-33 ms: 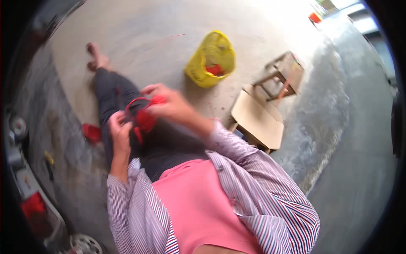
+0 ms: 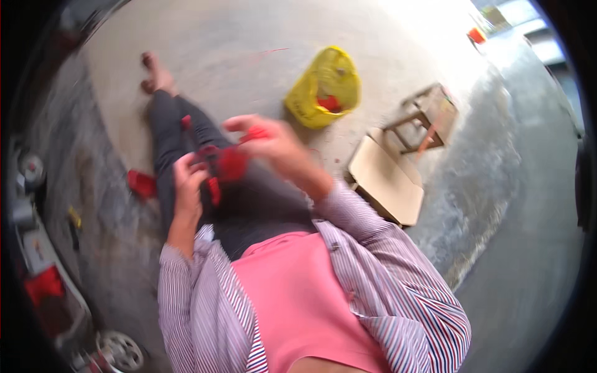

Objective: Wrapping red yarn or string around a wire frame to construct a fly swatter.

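Above my dark-trousered lap, my right hand (image 2: pixel 275 147) is closed on a bunched red strip (image 2: pixel 256 133), which shows between its fingers. A blurred red piece (image 2: pixel 232 164) hangs just below that hand. My left hand (image 2: pixel 188 181) is to its left with fingers curled in a pinch beside a small dark piece (image 2: pixel 209 151); what they grip is too smeared to make out. A short red band (image 2: pixel 214 191) lies against the trousers between the two hands.
Ahead stands a yellow bucket-like container (image 2: pixel 296 104) with red material inside. To the right are a wooden stool (image 2: pixel 443 118) and a cardboard-topped seat (image 2: pixel 387 180). On the left lie a red block-like object (image 2: pixel 142 184), a yellow-and-black tool (image 2: pixel 74 217) and a machine with a wheel (image 2: pixel 119 351).
The red loop that arched between my hands no longer shows. The whole scene has shifted slightly to the right in view. Both hands stay over my lap.
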